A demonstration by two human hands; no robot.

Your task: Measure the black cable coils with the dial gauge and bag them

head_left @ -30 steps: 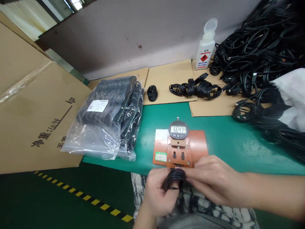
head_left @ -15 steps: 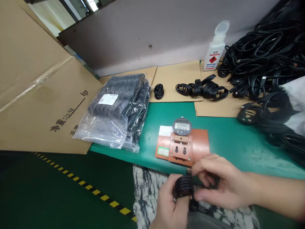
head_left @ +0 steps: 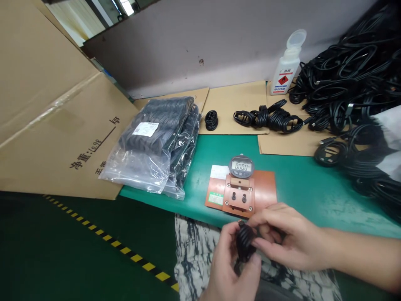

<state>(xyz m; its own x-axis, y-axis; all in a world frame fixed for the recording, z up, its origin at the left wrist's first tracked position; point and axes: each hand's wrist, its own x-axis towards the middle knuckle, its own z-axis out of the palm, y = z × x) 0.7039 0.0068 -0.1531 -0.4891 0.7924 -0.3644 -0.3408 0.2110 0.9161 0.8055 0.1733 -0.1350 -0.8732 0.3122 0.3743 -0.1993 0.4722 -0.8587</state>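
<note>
Beyond coil [head_left: 244, 244] in left hand [head_left: 230, 271], bags [head_left: 138, 169] of cables [head_left: 156, 125]

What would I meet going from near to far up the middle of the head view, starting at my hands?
Coiled black cable held between left hand and right hand → orange fixture plate → digital gauge → row of cable bundles → white bottle.

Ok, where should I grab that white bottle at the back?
Grip the white bottle round its body, probably from the front left: it stands upright, its flip cap is open on top, and the cable pile crowds its right.
</note>
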